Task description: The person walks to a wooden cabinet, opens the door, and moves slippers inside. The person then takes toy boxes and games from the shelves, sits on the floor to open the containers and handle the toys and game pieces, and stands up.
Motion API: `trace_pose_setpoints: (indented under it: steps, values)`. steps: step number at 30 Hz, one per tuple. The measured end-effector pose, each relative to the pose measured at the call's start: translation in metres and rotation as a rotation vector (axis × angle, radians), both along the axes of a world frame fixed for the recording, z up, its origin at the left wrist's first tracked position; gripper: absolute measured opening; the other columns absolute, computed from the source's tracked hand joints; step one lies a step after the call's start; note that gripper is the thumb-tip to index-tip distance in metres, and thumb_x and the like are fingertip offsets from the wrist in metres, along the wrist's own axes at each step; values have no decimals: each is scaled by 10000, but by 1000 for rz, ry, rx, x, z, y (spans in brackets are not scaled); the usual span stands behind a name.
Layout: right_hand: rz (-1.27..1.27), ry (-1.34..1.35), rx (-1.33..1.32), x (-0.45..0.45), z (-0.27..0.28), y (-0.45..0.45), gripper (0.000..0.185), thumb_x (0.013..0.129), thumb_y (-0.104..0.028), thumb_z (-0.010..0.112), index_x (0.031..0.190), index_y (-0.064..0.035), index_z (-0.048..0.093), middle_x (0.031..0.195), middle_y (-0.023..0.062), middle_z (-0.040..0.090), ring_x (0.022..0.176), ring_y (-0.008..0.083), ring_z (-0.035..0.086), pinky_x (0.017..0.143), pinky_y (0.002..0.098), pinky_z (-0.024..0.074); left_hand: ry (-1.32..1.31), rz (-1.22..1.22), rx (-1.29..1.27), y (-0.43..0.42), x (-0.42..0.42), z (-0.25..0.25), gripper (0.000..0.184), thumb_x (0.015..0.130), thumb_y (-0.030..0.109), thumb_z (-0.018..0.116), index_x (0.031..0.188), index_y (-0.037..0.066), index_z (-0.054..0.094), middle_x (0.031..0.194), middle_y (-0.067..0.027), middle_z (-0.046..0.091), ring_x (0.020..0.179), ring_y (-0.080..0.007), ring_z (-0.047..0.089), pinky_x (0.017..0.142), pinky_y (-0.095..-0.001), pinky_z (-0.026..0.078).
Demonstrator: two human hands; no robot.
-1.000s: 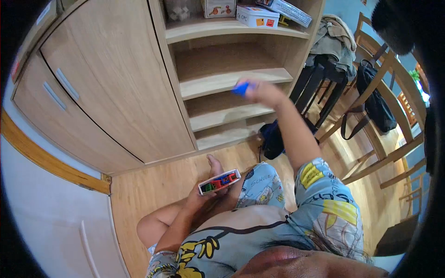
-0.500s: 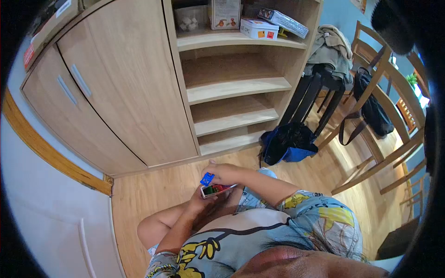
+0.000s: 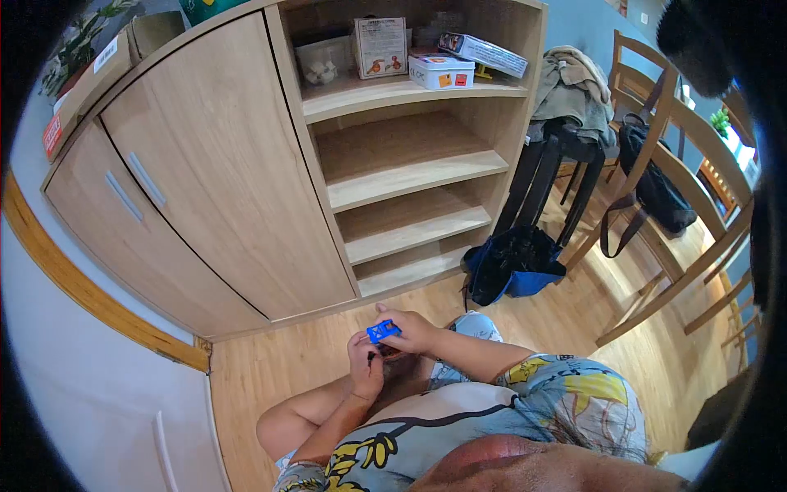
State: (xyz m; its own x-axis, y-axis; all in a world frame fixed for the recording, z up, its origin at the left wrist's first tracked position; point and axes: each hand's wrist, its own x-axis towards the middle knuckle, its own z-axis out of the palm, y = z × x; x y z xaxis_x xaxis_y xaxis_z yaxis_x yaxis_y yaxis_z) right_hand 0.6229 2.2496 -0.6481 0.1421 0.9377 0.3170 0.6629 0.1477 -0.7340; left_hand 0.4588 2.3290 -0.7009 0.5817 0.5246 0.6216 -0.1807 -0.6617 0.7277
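A small flat blue plastic piece with cut-out shapes is in front of me, between my two hands. My right hand is closed on its right side. My left hand is at its left edge, fingers curled, with a small dark bit showing near the thumb; what else it holds is hidden. Below the blue piece, a reddish edge shows, perhaps of the small open box seen before, mostly covered by my hands. Both hands are above my crossed legs.
A wooden cabinet with doors and open shelves stands ahead. Boxes and a white tin sit on its upper shelf. A blue bag lies on the floor by a dark stool. Wooden chairs stand at the right.
My left hand has come up to the blue piece, which now lies flatter between both hands. The small open box with green and red contents is now mostly hidden. The view has tilted upward.
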Motion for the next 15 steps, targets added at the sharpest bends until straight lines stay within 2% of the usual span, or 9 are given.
trace_pose_setpoints:
  steps: [1, 2, 3, 4, 5, 7, 11, 13, 15]
  values:
    - [39, 73, 12, -2, 1, -2, 342, 788, -238, 648, 1090, -131, 531, 1033, 158, 601, 1092, 421, 514, 1003, 496, 369, 99, 19, -46, 2, -1, 3, 227, 759, -3, 541, 978, 11, 484, 1158, -222, 485, 1116, -375, 462, 963, -428, 373]
    - [43, 79, 15, -4, 2, -4, 342, 788, -238, 648, 1090, -131, 531, 1033, 158, 601, 1092, 421, 514, 1003, 496, 369, 200, 38, -94, 3, -2, 7, 214, 760, 15, 533, 971, -12, 547, 1130, -215, 517, 1088, -368, 490, 943, -418, 395]
    - [67, 64, -62, -7, 6, -6, 333, 787, -241, 649, 1075, -128, 527, 1043, 171, 602, 1149, 444, 460, 1023, 501, 342, 206, 40, -92, 6, -4, 14, 214, 760, 15, 533, 971, -12, 547, 1130, -215, 517, 1088, -368, 490, 943, -418, 395]
    - [90, 50, -140, -10, 7, -8, 324, 785, -244, 649, 1059, -124, 524, 1052, 183, 603, 1205, 467, 406, 1043, 505, 315, 318, 46, -106, 8, -5, 22, 225, 757, 26, 526, 970, -18, 585, 1118, -211, 532, 1051, -366, 515, 919, -411, 415]
    - [89, 58, -140, -10, 1, -6, 324, 785, -244, 649, 1059, -124, 524, 1052, 183, 603, 1205, 467, 406, 1043, 505, 315, 431, 49, -120, 9, -6, 28, 246, 754, 38, 518, 968, -24, 623, 1106, -207, 547, 1014, -365, 540, 895, -403, 435]
    - [52, 95, -150, -8, -8, -1, 300, 783, -225, 640, 1040, -125, 521, 1059, 192, 597, 1254, 474, 341, 1070, 505, 276, 471, 35, -86, 6, -4, 35, 284, 748, 15, 504, 1011, -22, 603, 1105, -201, 545, 1011, -364, 544, 887, -393, 439]
    - [-1, 125, -245, -9, 4, 0, 283, 776, -181, 625, 1033, -118, 524, 1039, 190, 601, 1248, 461, 361, 1064, 488, 296, 483, 25, -62, 8, 0, 37, 352, 727, -3, 508, 1072, -18, 581, 1119, -203, 534, 1026, -361, 538, 899, -384, 433]
    - [-4, 7, -180, -9, 8, -1, 331, 758, -144, 640, 1071, -104, 540, 1349, 348, 356, 1273, 436, 366, 1006, 400, 375, 473, 26, -59, 8, 2, 40, 363, 720, -7, 513, 1077, -17, 579, 1122, -207, 529, 1034, -363, 534, 911, -382, 428]
    - [-37, -4, -148, -9, 3, -2, 347, 745, -139, 645, 1073, -96, 541, 1344, 334, 374, 1281, 425, 362, 1011, 407, 372, 464, 28, -60, 9, 2, 40, 373, 714, -10, 518, 1082, -16, 577, 1125, -212, 525, 1042, -364, 530, 923, -380, 423]
